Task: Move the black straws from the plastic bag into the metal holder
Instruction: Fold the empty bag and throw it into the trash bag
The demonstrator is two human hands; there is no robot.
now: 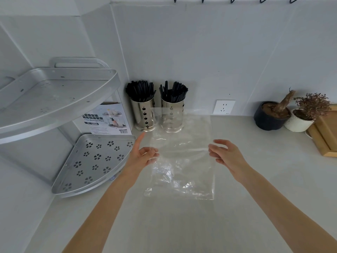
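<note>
A clear plastic bag (182, 157) hangs upright over the counter, with no straws visible inside it. My left hand (144, 154) pinches its left edge with the index finger pointing away. My right hand (226, 154) touches the bag's right edge, fingers curled around it. Behind the bag, against the wall, stand two shiny metal holders, the left holder (143, 115) and the right holder (172, 114), each packed with black straws (140, 91). The bag's top partly veils the right holder.
A two-tier metal corner rack (91, 161) fills the left side, with a printed box (104, 119) behind it. A wall socket (224, 106) sits to the right of the holders. Two potted dried plants (273, 115) and a wooden tray (324, 132) stand at far right.
</note>
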